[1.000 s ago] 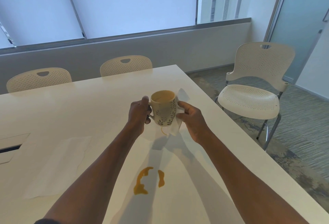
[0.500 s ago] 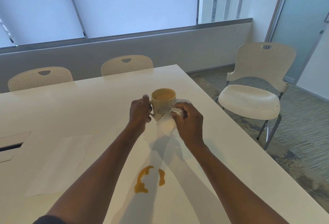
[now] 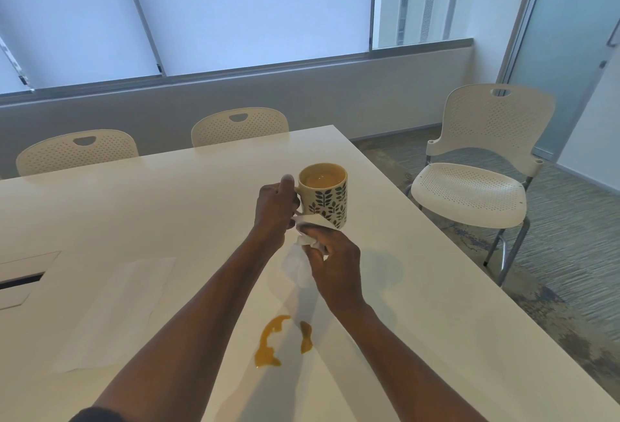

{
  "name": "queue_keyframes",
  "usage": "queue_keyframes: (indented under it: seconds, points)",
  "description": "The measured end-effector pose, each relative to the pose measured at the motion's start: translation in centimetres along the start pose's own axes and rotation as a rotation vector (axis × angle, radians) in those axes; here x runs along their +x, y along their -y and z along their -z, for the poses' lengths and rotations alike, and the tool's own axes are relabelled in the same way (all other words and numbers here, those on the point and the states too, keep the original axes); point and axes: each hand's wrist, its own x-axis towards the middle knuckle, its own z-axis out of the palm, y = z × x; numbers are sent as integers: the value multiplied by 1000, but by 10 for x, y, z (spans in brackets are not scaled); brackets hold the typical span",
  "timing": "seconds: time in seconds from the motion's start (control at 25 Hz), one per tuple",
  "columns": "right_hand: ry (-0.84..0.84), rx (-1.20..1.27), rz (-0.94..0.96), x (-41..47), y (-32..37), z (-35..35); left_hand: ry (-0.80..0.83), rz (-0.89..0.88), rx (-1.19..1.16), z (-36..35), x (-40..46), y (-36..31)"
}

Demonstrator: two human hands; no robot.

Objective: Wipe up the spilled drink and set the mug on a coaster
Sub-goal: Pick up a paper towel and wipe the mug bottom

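Mug, frame centre, is being gripped by my left hand above the surface; my right hand is pinching a tissue beneath it.

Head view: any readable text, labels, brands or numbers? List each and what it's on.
None readable.
Mug: a dark leaf pattern only, no words or logo on the side that shows.
Tissue in the right hand: blank.
Paper sheets on the table: blank.
Chairs: no visible label.
Glass door, top right: faint frosted stripes, too blurred to tell whether they hold text.
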Motion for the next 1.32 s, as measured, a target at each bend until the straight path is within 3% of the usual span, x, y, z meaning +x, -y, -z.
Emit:
queue_keyframes:
  seconds: [0.28,0.4,0.52,0.76,1.12,1.32]
  points:
    - [-96,77,-345,-1,-21,0,17,19,-57,-2,3,-3]
    - [-135,245,-552,4,-33,0,35,27,-66,-1,1,-3]
    - [-130,424,-642,15,-44,3,57,28,-69,0,-1,-2]
    - [-134,990,-740,39,-63,8,122,39,-112,1,-3,-5]
    - [32,1174,-781,64,-57,4,124,65,-142,1,-4,-18]
    - [210,1225,-782,63,-48,-9,69,56,-137,6,-5,-20]
